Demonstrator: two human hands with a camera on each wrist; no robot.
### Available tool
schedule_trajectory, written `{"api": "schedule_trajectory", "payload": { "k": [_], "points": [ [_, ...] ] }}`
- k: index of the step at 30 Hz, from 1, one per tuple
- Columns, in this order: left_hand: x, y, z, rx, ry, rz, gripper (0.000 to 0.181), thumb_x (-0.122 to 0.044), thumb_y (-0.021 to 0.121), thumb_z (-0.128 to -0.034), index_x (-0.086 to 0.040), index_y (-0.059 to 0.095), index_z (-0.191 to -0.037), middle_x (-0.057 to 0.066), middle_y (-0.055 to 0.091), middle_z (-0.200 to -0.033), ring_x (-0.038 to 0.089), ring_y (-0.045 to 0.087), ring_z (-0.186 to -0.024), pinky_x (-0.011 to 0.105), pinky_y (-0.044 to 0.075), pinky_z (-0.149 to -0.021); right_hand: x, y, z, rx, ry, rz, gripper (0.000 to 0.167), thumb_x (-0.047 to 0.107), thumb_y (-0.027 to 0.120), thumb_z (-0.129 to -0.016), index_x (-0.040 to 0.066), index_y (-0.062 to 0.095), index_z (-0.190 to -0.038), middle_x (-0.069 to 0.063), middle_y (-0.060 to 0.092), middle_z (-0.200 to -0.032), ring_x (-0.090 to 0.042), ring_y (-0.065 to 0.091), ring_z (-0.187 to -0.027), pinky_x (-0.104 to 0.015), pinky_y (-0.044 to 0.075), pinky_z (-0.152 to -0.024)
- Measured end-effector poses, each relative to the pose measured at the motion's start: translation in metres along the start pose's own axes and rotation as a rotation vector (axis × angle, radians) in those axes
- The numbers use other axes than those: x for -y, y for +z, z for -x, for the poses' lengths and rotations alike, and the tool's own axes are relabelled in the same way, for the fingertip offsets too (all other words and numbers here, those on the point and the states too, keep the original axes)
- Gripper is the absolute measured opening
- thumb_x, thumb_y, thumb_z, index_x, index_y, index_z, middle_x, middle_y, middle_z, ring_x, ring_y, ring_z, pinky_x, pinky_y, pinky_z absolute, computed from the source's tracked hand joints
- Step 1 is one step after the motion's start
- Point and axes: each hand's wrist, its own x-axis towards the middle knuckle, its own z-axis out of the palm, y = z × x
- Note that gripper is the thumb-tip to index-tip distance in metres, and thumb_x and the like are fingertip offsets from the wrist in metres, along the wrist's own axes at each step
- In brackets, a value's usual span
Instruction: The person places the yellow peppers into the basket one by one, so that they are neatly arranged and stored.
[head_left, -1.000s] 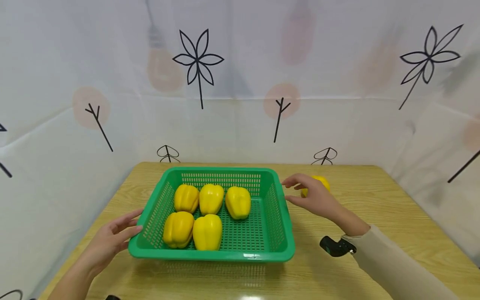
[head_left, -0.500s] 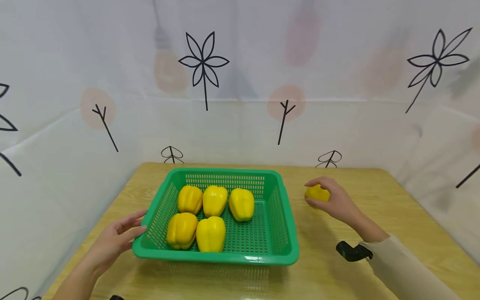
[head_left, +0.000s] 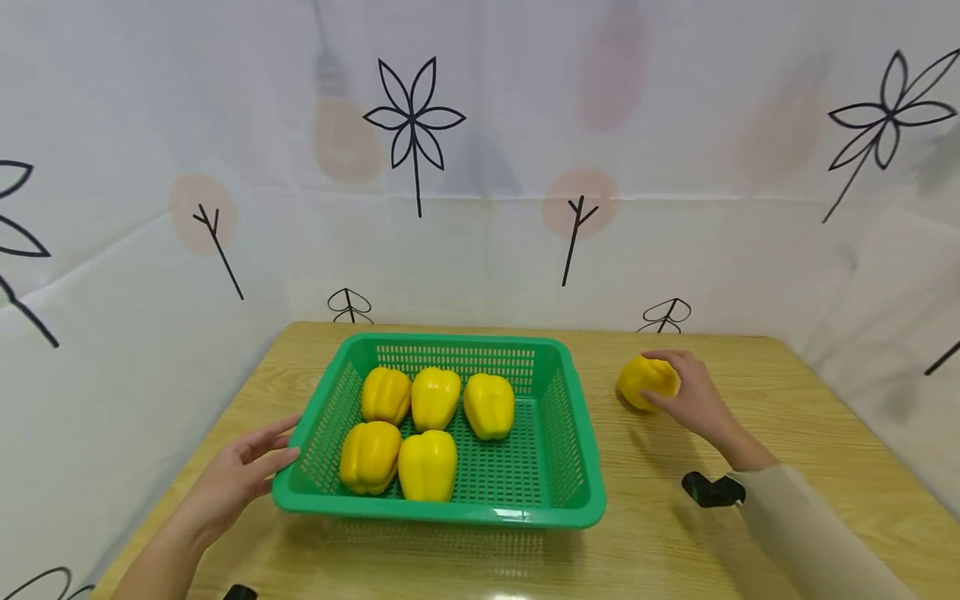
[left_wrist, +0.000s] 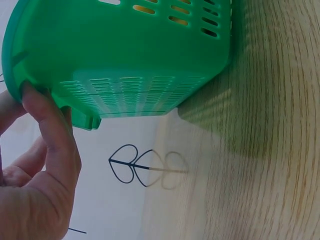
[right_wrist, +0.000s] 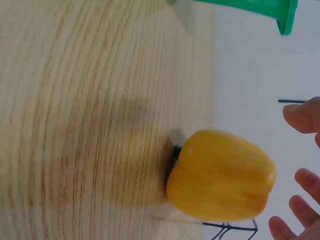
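Observation:
A green plastic basket with slotted walls stands on the table, holding several yellow bell peppers in its left and middle part. My left hand rests against the basket's left rim, thumb and fingertips touching it from outside; some fingers are partly hidden in the left wrist view. Right of the basket, a lone yellow bell pepper lies on the tabletop, its green stem showing in the right wrist view. My right hand is beside this pepper with thumb and fingers spread; in the right wrist view the fingertips stand apart from it.
The wooden table ends at a pale curtain with printed plants at the back and sides. Bare tabletop shows between the basket and the lone pepper, and along the right. Black wrist devices sit on my wrists.
My right hand has left the basket's right rim and gone right to the lone pepper, then drawn slightly rightward, exposing more of it. The left hand stays at the rim; the view shifts slightly.

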Motion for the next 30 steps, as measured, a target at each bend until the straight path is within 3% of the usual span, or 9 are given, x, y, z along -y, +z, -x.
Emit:
{"api": "schedule_trajectory", "payload": {
  "k": [8,14,19,23,30],
  "points": [
    [-0.002,0.003,-0.001,0.008,-0.003,0.008,0.06,-0.019,0.059,-0.0932,-0.003,0.032,-0.145,0.011,0.049,-0.121,0.015,0.059,-0.098,0.033,0.051,-0.081,-0.019,-0.009,-0.006,0.143,0.209,-0.002,0.07,0.013,0.066,-0.087,-0.014,0.026,-0.138,-0.039,0.031,-0.13,-0.055,0.026,-0.119,-0.069,0.025,-0.091],
    [-0.003,0.002,-0.001,0.009,0.007,0.008,0.059,-0.018,0.059,-0.0932,-0.002,0.033,-0.144,0.008,0.05,-0.12,0.014,0.059,-0.097,0.033,0.052,-0.08,-0.026,-0.01,-0.006,0.21,0.285,-0.038,0.071,0.006,0.062,-0.087,-0.017,0.02,-0.139,-0.039,0.028,-0.126,-0.055,0.032,-0.114,-0.065,0.034,-0.09],
    [-0.002,0.0,-0.001,0.029,0.006,0.014,0.058,-0.018,0.057,-0.0946,-0.005,0.032,-0.145,0.009,0.048,-0.123,0.012,0.058,-0.099,0.032,0.051,-0.081,-0.024,-0.009,-0.002,0.205,0.254,-0.051,0.067,0.0,0.067,-0.08,-0.019,0.031,-0.134,-0.036,0.028,-0.118,-0.051,0.037,-0.107,-0.062,0.039,-0.088],
    [-0.002,-0.001,0.0,0.038,0.007,0.013,0.058,-0.019,0.056,-0.0953,-0.006,0.031,-0.146,0.011,0.046,-0.125,0.011,0.057,-0.1,0.032,0.051,-0.081,-0.019,-0.007,0.006,0.204,0.201,-0.044,0.058,-0.006,0.072,-0.073,-0.013,0.044,-0.124,-0.034,0.026,-0.118,-0.048,0.036,-0.105,-0.062,0.038,-0.087],
    [-0.001,-0.001,0.001,0.009,-0.009,0.007,0.058,-0.019,0.058,-0.0938,-0.007,0.034,-0.145,0.008,0.048,-0.123,0.012,0.058,-0.1,0.032,0.051,-0.081,-0.007,-0.001,0.022,0.21,0.13,-0.027,0.05,-0.003,0.08,-0.068,-0.002,0.042,-0.102,-0.035,0.024,-0.121,-0.052,0.03,-0.11,-0.065,0.042,-0.079]
  ]
}}
